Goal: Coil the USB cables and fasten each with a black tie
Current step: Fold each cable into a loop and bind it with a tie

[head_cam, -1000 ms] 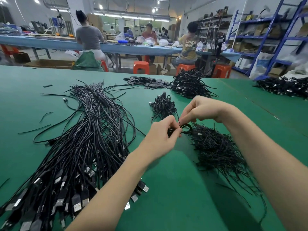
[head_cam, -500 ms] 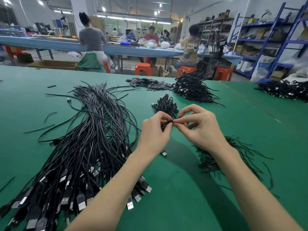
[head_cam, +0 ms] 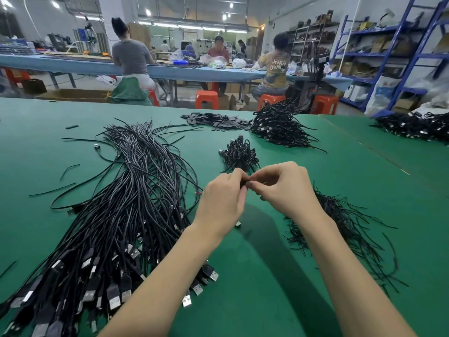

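- Green felt counter [head_cam: 279, 276] carries loose black USB cables [head_cam: 126, 203].
- Our left hand [head_cam: 222, 203] and right hand [head_cam: 286, 190] pinch one coiled cable [head_cam: 246, 183]; we judge the tie needs twisting next.

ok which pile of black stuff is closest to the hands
The small pile of coiled cables, just beyond the fingers at table centre. The bigger coiled heap lies farther back, and the straight uncoiled cables spread out to the left.

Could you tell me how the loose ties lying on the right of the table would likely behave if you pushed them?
The ties look thin and light, so they would probably scatter. Their tangled strands suggest they are floppy and may drag along together.
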